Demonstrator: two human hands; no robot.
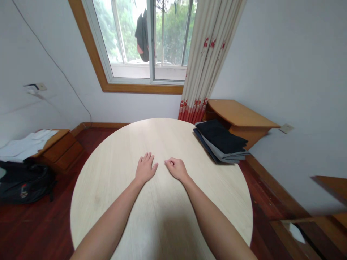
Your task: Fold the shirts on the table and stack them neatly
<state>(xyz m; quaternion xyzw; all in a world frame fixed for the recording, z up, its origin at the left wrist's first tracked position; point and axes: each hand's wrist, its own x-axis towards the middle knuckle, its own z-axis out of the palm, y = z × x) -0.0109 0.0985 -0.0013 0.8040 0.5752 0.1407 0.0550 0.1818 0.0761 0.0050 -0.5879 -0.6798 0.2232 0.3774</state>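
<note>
My left hand (146, 168) lies palm down on the round, pale wooden table (116, 162), fingers stretched out and a little spread. Beside it, a short gap to the right, my right hand (176, 168) rests on the tabletop with its fingers curled into a loose fist. Nothing shows in either hand. A stack of folded clothes (221, 139), black on top with grey and dark blue layers beneath, sits at the table's right far edge. Both hands are apart from it.
Behind the stack stands a wooden desk (244, 112) against the right wall, next to a cream and red curtain (207, 61). At left are a low wooden cabinet (65, 151) with white papers or cloth and a black backpack (27, 182). A window (150, 43) is ahead.
</note>
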